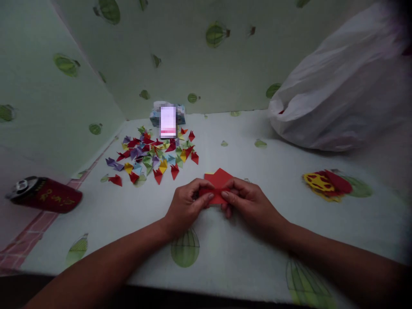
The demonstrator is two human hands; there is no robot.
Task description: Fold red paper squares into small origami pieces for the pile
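Note:
A piece of red folding paper [219, 198] is held between my two hands, low over the middle of the table. My left hand [190, 201] pinches its left side, thumb in front and fingers behind. On the right side my right hand [245, 198] grips it the same way, the two thumbs close together. Just behind the hands more red paper [220, 176] shows, with a pale yellow edge at its left; whether it is part of the held piece I cannot tell. Beyond them, to the left, lies a pile of small folded paper cranes [154, 156] in several colours.
A lit phone [168, 122] leans against a tissue pack [154, 116] behind the cranes. A dark red can [48, 195] is at the far left. Red and yellow cut-out pieces [322, 182] lie at the right. A large white plastic bag [331, 94] stands at the back right.

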